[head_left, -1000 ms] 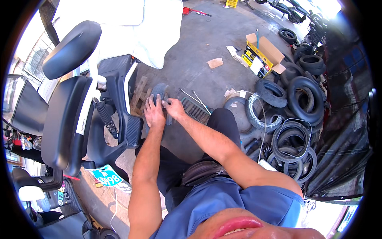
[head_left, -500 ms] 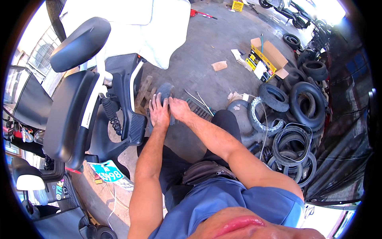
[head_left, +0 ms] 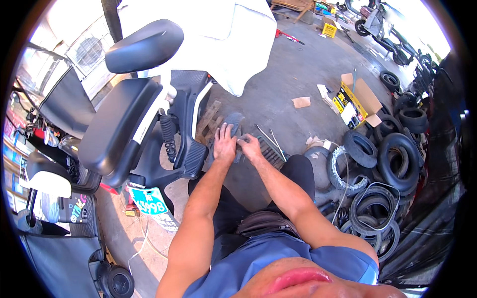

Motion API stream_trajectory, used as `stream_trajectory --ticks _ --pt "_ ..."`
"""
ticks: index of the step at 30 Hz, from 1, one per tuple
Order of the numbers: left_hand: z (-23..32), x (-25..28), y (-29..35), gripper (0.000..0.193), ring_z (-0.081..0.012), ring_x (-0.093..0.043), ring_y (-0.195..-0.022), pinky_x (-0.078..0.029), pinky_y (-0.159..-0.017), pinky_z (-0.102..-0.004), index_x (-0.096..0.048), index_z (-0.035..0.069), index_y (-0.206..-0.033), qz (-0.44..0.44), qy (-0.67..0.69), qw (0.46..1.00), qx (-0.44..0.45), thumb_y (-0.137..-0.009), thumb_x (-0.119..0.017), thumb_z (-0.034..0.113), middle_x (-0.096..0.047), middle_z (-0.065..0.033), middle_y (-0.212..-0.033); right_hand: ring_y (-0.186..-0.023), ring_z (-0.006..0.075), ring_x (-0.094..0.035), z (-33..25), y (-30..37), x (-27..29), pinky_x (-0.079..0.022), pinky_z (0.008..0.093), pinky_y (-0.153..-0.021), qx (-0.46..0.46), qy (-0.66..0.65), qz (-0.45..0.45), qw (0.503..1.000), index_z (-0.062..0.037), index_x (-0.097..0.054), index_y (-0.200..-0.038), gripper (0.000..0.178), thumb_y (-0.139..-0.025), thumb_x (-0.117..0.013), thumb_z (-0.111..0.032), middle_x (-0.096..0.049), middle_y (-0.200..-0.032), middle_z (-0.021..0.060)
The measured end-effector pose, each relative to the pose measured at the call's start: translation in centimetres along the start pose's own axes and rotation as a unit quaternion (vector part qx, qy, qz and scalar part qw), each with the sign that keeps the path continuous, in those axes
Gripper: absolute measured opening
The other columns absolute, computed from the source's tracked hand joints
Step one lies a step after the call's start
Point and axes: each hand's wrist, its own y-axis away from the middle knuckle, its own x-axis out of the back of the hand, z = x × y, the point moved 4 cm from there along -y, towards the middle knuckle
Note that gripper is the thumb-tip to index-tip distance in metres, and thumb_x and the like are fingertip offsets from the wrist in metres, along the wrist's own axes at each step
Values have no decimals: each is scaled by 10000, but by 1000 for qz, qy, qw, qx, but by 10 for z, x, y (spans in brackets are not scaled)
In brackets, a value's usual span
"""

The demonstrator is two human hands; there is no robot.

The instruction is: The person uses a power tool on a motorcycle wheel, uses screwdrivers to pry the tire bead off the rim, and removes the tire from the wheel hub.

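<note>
A dark grey, worn-looking tyre (head_left: 234, 119) stands upright on the floor in front of my knees, mostly hidden by my hands. My left hand (head_left: 225, 145) lies on its near side, fingers stretched out and slightly spread. Close beside it, my right hand (head_left: 250, 147) is closed at the tyre's right edge, thumb and fingers pressed together. Whatever sits in that pinch is too small to make out. Just right of the tyre, two thin metal rods (head_left: 271, 140) lie on a dark slatted piece (head_left: 271, 153).
A scooter with a black seat (head_left: 119, 124) and white cover (head_left: 198, 44) stands close on the left, beside a wooden pallet (head_left: 209, 119). Several tyres (head_left: 399, 164) are piled at the right, below an open cardboard box (head_left: 365, 102). Brown cardboard (head_left: 301, 102) lies on the floor ahead.
The whole view has swung, so the scooter, tyre and hands sit further right in it. Both hands stay at the tyre, the left one flat, the right one pinched.
</note>
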Motion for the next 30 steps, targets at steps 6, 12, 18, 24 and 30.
stream_trajectory --ticks 6,12,18,24,30 --pt "-1 -5 1 246 -294 -299 -1515 -251 -1239 -501 -776 133 -1069 4 -17 1000 9 -945 -602 253 -432 -81 -1569 -896 470 -683 -50 18 9 -535 555 -807 99 344 17 933 -57 -671 -928 446 -1041 -516 -459 -715 -904 255" --pt "-5 -10 6 225 -310 -299 -1516 -274 -1218 -509 -779 101 -1012 14 5 1000 18 -908 -630 234 -431 -108 -1570 -881 479 -697 -38 21 -4 -533 588 -801 164 436 15 885 -29 -628 -991 410 -1066 -456 -394 -715 -898 281" --pt "6 3 -4 257 -319 -309 -1517 -275 -1218 -529 -792 92 -1008 -5 7 1000 4 -852 -661 249 -449 -127 -1568 -899 455 -687 -13 0 8 -525 558 -788 300 432 41 849 -14 -608 -1011 226 -1002 -532 -227 -698 -928 249" --pt "-11 6 15 251 -322 -343 -1485 -292 -1207 -546 -796 108 -972 2 -16 999 31 -813 -692 272 -481 -119 -1522 -938 504 -637 -27 17 -13 -488 568 -830 284 437 -9 853 44 -575 -1112 254 -993 -583 -181 -659 -1004 295" --pt "-7 4 12 252 -324 -356 -1475 -333 -1179 -553 -801 124 -941 34 -16 999 20 -781 -721 302 -501 -113 -1494 -963 558 -624 -35 12 -9 -474 604 -818 283 437 -19 854 40 -541 -1145 263 -991 -577 -170 -660 -1008 345"
